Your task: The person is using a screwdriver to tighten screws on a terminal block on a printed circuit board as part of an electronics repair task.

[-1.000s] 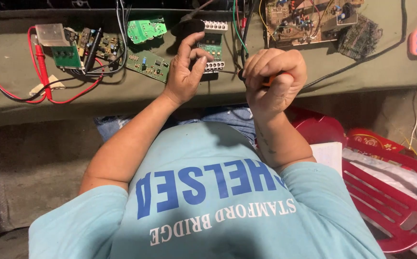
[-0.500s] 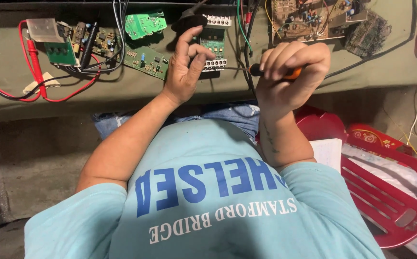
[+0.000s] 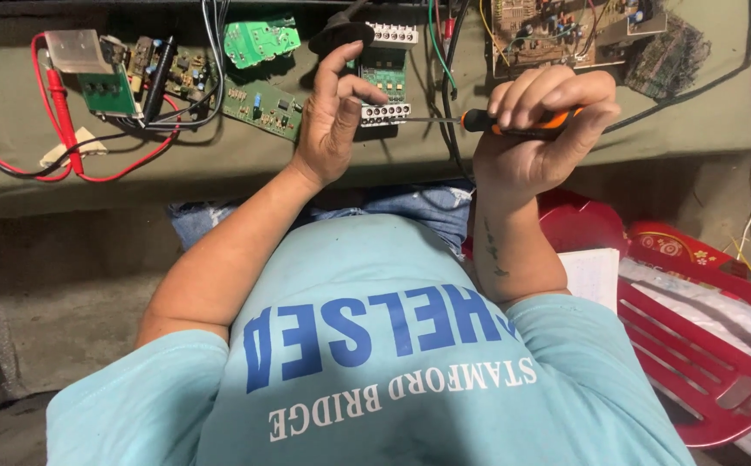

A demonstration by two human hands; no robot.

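Observation:
My left hand [image 3: 331, 116] grips the left side of a small green circuit board [image 3: 384, 73] with white terminal blocks, thumb and index finger pinching at the lower terminal block [image 3: 386, 112]. My right hand [image 3: 541, 138] is closed around a screwdriver [image 3: 479, 122] with an orange and black handle. It lies level, and its thin shaft points left with the tip at that terminal block. Both forearms reach up from my light blue shirt.
The bench [image 3: 220, 164] has a green cloth cover. On it lie other green boards [image 3: 259, 39], [image 3: 263, 108], a brown board [image 3: 557, 26], red and black test leads [image 3: 58, 103] and hanging wires [image 3: 449, 52]. A red plastic chair [image 3: 703, 345] stands at the lower right.
My right hand has drawn back to the right and turned, so the screwdriver now shows full length, level, with its tip at the terminal block. The left hand stays on the board.

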